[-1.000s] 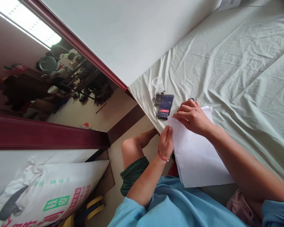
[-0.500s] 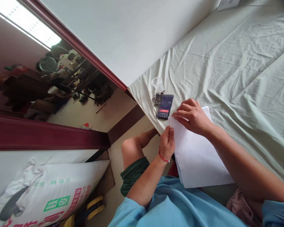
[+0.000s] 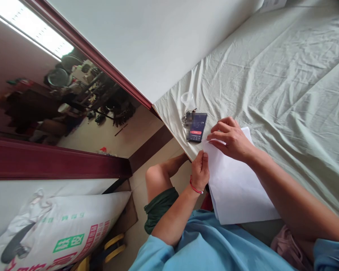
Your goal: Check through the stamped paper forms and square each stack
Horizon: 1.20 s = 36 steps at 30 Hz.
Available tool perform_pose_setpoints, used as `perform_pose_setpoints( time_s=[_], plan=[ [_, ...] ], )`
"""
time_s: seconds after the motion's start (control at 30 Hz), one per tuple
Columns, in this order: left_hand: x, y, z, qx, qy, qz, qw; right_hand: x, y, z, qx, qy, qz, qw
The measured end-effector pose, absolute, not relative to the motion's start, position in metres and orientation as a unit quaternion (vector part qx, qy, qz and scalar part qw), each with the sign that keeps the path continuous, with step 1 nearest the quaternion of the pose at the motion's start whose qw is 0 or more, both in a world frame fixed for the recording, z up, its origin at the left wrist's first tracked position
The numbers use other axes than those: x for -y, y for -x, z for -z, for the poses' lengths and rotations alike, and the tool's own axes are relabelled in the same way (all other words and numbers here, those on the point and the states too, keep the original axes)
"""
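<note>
A stack of white paper sheets (image 3: 234, 192) lies on the pale green bed sheet (image 3: 285, 82) at the bed's near edge. My left hand (image 3: 200, 171), with a red string at the wrist, pinches the paper's left edge near its far corner. My right hand (image 3: 231, 138) rests on top of the paper's far end, its fingers bent and pressing on the far corner. A dark phone (image 3: 197, 127) with a lit screen lies just beyond the paper, a finger's width from my right fingertips.
A small clear plastic cup (image 3: 188, 101) and some keys (image 3: 184, 119) sit by the phone near the bed's corner. A white wall runs along the bed's left. A large printed sack (image 3: 59, 233) lies on the floor at lower left, by a dark red door frame (image 3: 53, 162).
My left hand has slid slightly down the paper's edge and my right hand has shifted a little toward the corner. The paper's far corner has been pressed flatter.
</note>
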<state>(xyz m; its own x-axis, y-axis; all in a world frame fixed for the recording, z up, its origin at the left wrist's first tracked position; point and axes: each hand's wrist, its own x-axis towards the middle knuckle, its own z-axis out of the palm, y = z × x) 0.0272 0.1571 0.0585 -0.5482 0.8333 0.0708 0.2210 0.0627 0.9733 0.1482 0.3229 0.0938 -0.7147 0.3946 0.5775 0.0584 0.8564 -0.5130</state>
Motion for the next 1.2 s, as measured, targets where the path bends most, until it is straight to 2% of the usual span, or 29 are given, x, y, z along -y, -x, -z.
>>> perform_pose_setpoints(
  time_s=[0.47,1.2],
  plan=[
    [-0.1552,-0.0249,-0.0608,-0.685,-0.424,-0.531,0.262,-0.3295,-0.1476,-0.0847,0.875,0.117,-0.277,0.381],
    [-0.1564,-0.0257,-0.0602,-0.682,-0.428,-0.536,0.255,-0.3312,-0.149,-0.0869,0.88,0.092,-0.261,0.386]
  ],
)
